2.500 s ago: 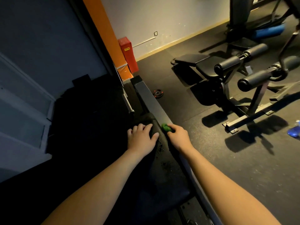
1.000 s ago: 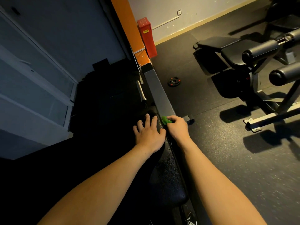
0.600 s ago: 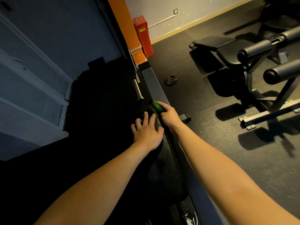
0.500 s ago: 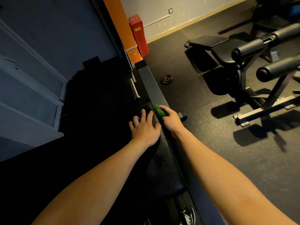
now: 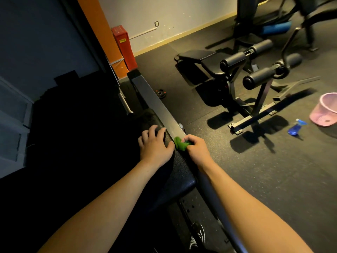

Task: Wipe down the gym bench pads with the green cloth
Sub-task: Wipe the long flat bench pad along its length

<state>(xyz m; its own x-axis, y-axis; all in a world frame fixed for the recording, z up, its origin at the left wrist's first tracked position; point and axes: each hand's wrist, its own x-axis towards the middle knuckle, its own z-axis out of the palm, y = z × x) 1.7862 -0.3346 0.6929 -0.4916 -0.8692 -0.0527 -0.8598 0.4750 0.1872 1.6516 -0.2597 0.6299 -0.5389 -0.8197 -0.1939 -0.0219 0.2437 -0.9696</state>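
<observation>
left hand (image 5: 155,145): palm down, fingers loose, resting on the black bench pad (image 5: 180,172). right hand (image 5: 196,148): fingers curled round the bunched green cloth (image 5: 180,144), held at the pad's right edge beside a grey metal rail (image 5: 158,105). floor to the right: second bench (image 5: 209,61), weight plate (image 5: 160,93), blue spray bottle (image 5: 296,127), pink basket (image 5: 325,110).

The green cloth (image 5: 180,145) sat bunched in the right hand (image 5: 196,152); curled fingers covered most of it. The left side of the bench pad (image 5: 179,172) was lost in shadow, edge untraceable. The left hand (image 5: 155,145) had its fingertips fading into that dark. The pink basket (image 5: 324,110) was cut by the right edge. The yellow label (image 5: 122,40) on the red box (image 5: 126,52) was too small to read. The equipment (image 5: 310,13) along the top edge was cropped and blurred.
</observation>
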